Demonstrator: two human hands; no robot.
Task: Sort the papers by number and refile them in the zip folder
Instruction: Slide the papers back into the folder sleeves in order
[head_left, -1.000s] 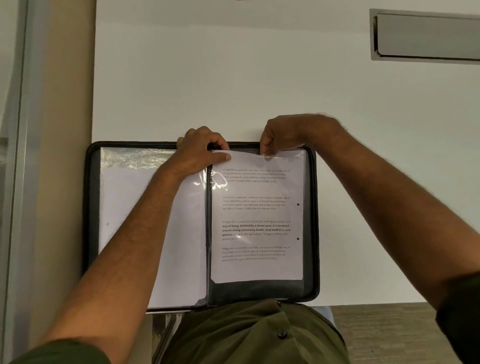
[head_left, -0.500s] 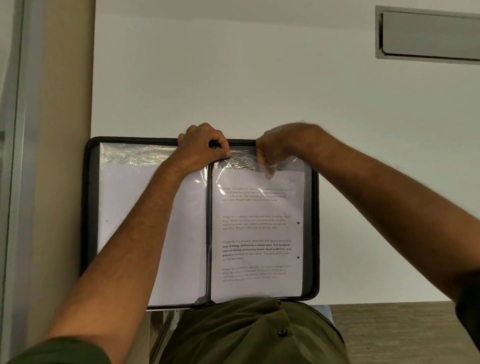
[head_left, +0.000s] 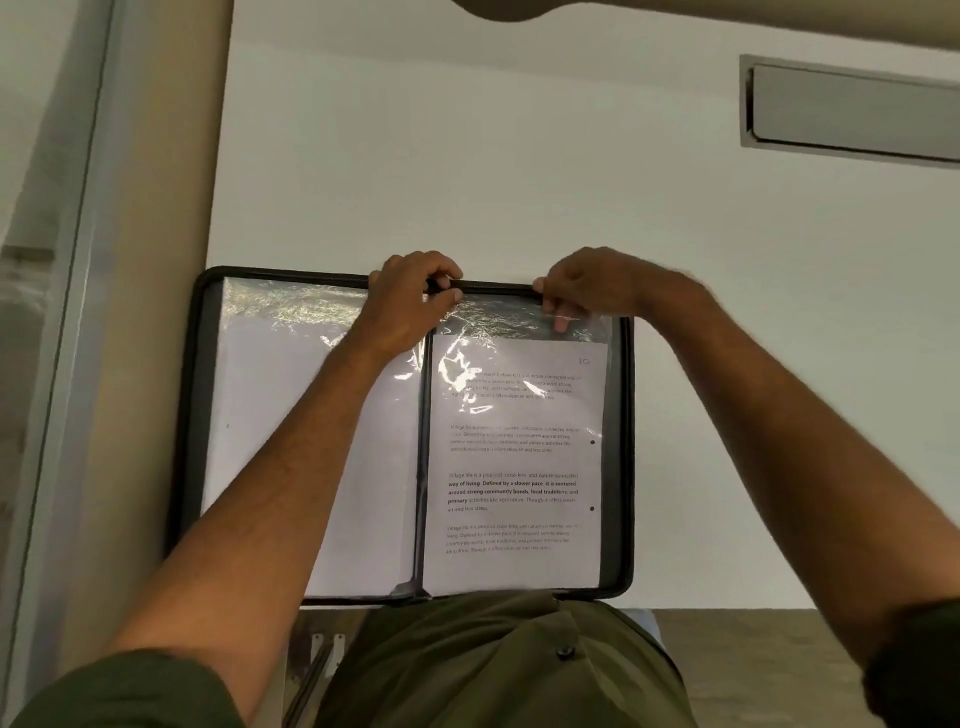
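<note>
1. The left hand (head_left: 410, 301) curls over the zip folder (head_left: 192, 415) at its top edge, pinning it flat.
2. The right hand (head_left: 582, 291) pinches the sleeve mouth (head_left: 519, 319) open.
3. Just below those fingertips, the paper (head_left: 514, 467), numbered 10, sits fully inside.

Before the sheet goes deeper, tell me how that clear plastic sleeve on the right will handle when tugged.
The clear plastic sleeve looks thin and floppy: its top is crinkled where the right hand pinches it. Its glossy glare suggests a slippery surface. It probably weighs little.
</note>
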